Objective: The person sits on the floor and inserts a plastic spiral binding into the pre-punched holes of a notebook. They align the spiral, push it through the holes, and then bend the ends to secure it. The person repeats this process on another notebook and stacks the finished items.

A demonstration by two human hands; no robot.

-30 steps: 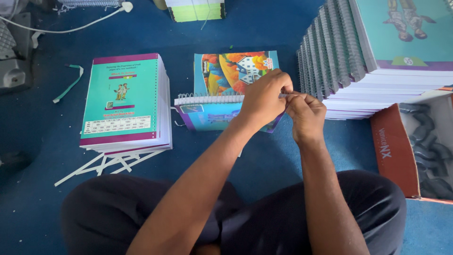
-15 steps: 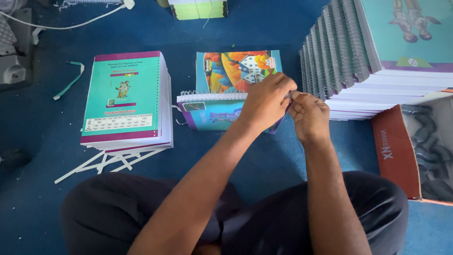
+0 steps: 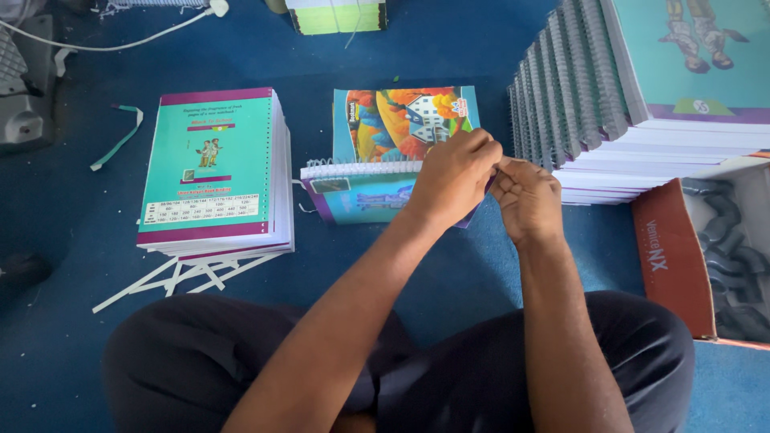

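Both hands have edged slightly to the right since a second ago, their pinch unchanged, while the books lie where they were. Nearest the camera, a person sits cross-legged in dark trousers (image 3: 241, 361) on a blue floor (image 3: 72, 240). Left hand (image 3: 453, 176) and right hand (image 3: 525, 196) meet fingertip to fingertip over the right end of a spiral-bound notebook (image 3: 361, 192), which lies flat just beyond the knees. The fingers (image 3: 481, 148) of both hands are drawn nearly closed around something small at the end of the white wire coil (image 3: 361, 168); what exactly they grip cannot be made out. A colourful open cover (image 3: 401, 120) lies flat beyond the coil. To the left sits a stack of teal-covered books (image 3: 212, 172), with white paper strips (image 3: 176, 277) scattered at its near edge. To the right rises a tall pile of bound notebooks (image 3: 626, 88), a red cardboard box (image 3: 674, 256) beside it.
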